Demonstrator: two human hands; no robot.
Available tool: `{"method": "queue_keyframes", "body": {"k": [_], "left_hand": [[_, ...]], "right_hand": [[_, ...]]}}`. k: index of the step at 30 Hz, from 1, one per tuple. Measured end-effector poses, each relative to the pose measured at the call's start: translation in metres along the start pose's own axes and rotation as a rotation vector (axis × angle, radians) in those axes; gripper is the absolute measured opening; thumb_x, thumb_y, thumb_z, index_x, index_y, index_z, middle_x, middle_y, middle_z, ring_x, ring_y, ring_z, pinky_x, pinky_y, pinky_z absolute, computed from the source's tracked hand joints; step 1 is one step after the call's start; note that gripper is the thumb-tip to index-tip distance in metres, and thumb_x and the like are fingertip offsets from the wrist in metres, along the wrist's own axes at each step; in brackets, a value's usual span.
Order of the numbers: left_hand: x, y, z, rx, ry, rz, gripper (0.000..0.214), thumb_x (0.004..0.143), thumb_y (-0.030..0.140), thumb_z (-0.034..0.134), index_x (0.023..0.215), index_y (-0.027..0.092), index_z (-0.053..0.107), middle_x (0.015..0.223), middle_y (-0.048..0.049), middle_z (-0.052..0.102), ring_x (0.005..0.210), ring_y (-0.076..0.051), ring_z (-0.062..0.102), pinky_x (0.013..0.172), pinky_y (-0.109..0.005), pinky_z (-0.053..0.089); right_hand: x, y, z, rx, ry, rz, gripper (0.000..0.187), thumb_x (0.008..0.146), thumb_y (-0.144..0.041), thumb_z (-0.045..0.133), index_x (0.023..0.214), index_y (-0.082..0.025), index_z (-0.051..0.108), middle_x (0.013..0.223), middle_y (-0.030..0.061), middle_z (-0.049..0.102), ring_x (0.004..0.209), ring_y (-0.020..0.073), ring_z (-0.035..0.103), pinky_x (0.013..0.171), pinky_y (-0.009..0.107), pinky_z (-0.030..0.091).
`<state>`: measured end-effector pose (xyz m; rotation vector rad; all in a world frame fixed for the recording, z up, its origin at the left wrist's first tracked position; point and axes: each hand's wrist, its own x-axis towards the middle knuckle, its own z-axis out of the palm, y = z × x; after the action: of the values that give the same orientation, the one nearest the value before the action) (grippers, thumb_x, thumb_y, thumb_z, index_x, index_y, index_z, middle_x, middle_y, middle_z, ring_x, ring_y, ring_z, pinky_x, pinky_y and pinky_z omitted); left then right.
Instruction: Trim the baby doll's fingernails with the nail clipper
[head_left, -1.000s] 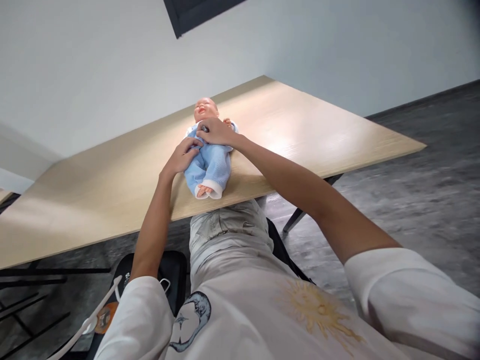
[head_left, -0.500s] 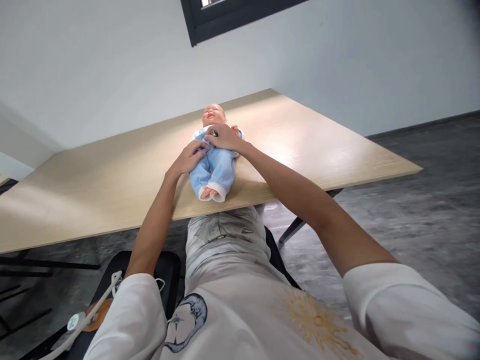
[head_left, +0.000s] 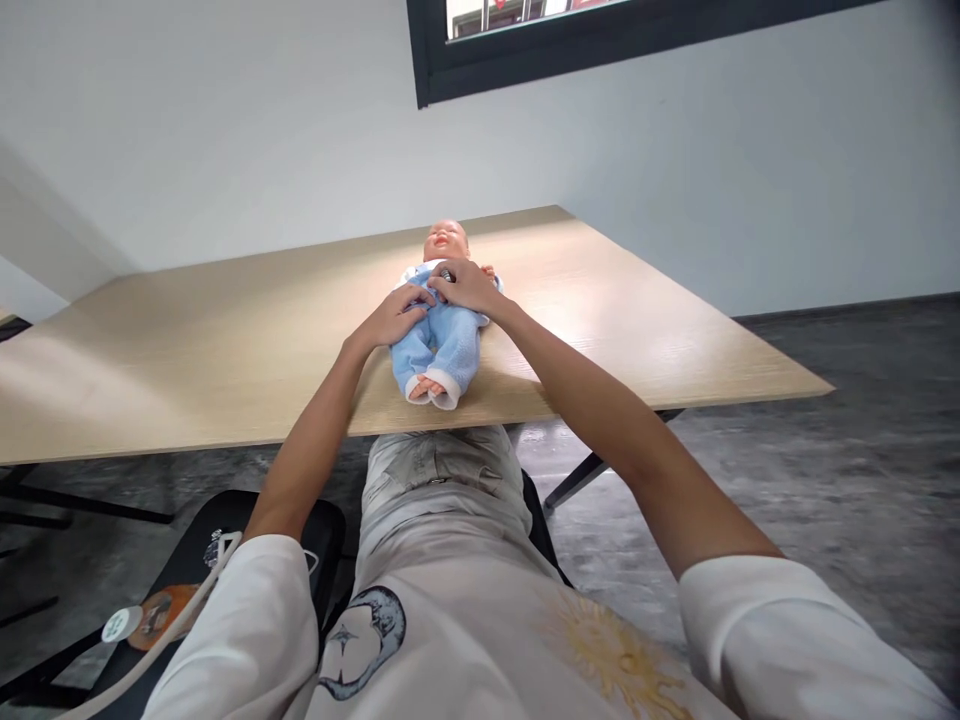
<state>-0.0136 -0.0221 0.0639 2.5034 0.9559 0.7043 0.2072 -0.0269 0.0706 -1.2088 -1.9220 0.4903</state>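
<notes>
A baby doll [head_left: 448,243] lies on its back on the table, head towards the wall, its bare feet near the front edge. It wears light blue overalls [head_left: 456,340] with white cuffs. My left hand [head_left: 397,312] is at the doll's waist, fingers curled onto the blue cloth, thumb lower down. Across the chest lies my right hand [head_left: 469,287], its fingertips bent and pressed to the front of the overalls close to my left fingers. A small shiny ring-like thing shows on that hand. What lies under my fingertips is hidden.
The wooden table [head_left: 247,340] runs along a white wall with a dark-framed window [head_left: 525,75]. At lower left a black chair [head_left: 300,530] holds an orange bottle [head_left: 161,612] with a white cap and a pale strap. A table leg [head_left: 576,478] stands at right.
The camera view has tilted and shifted, so more of the window shows and the doll appears slightly further right. Both hands stay on the doll's overalls, almost unchanged.
</notes>
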Motion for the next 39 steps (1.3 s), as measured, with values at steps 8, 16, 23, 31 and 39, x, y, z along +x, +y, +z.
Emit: {"method": "queue_keyframes", "body": {"k": [8, 16, 23, 31, 39], "left_hand": [[-0.0006, 0.001, 0.0012, -0.016, 0.014, 0.011, 0.036, 0.091, 0.022, 0.058, 0.119, 0.019, 0.08, 0.127, -0.0092, 0.078, 0.12, -0.029, 0.069, 0.118, -0.048, 0.058], [0.0001, -0.0017, 0.0025, -0.021, 0.02, 0.02, 0.034, 0.092, 0.025, 0.059, 0.118, 0.02, 0.08, 0.129, -0.0097, 0.077, 0.125, -0.03, 0.068, 0.122, -0.05, 0.057], [0.0004, -0.0038, 0.0032, -0.03, 0.022, 0.04, 0.035, 0.092, 0.027, 0.059, 0.119, 0.02, 0.08, 0.13, -0.0098, 0.078, 0.126, -0.031, 0.069, 0.123, -0.05, 0.056], [0.0012, -0.0056, 0.0043, -0.031, 0.031, 0.058, 0.034, 0.092, 0.026, 0.059, 0.118, 0.021, 0.08, 0.129, -0.0096, 0.079, 0.124, -0.031, 0.069, 0.121, -0.051, 0.057], [0.0009, -0.0048, 0.0044, -0.016, 0.028, 0.056, 0.035, 0.093, 0.028, 0.057, 0.118, 0.021, 0.079, 0.129, -0.0101, 0.078, 0.124, -0.031, 0.069, 0.119, -0.051, 0.058]], "right_hand": [[0.0, 0.0026, 0.001, 0.0, 0.014, -0.007, 0.018, 0.099, -0.032, 0.061, 0.084, -0.024, 0.069, 0.073, 0.0031, 0.071, 0.084, 0.0259, 0.072, 0.091, 0.042, 0.062], [-0.0005, 0.0019, -0.0005, -0.025, -0.005, -0.007, 0.021, 0.101, -0.027, 0.062, 0.08, -0.026, 0.063, 0.076, 0.0032, 0.071, 0.082, 0.026, 0.071, 0.093, 0.044, 0.061], [0.0006, 0.0026, -0.0002, -0.017, -0.011, -0.001, 0.022, 0.101, -0.033, 0.064, 0.08, -0.027, 0.065, 0.073, 0.0024, 0.07, 0.083, 0.0272, 0.072, 0.093, 0.045, 0.062], [0.0004, 0.0032, -0.0003, -0.016, -0.003, -0.014, 0.019, 0.1, -0.028, 0.062, 0.081, -0.027, 0.067, 0.073, 0.003, 0.07, 0.084, 0.0283, 0.073, 0.095, 0.047, 0.062], [0.0014, 0.0046, -0.0002, -0.017, -0.015, -0.002, 0.021, 0.101, -0.027, 0.062, 0.079, -0.027, 0.065, 0.074, 0.0031, 0.07, 0.081, 0.0276, 0.072, 0.095, 0.049, 0.063]]}}
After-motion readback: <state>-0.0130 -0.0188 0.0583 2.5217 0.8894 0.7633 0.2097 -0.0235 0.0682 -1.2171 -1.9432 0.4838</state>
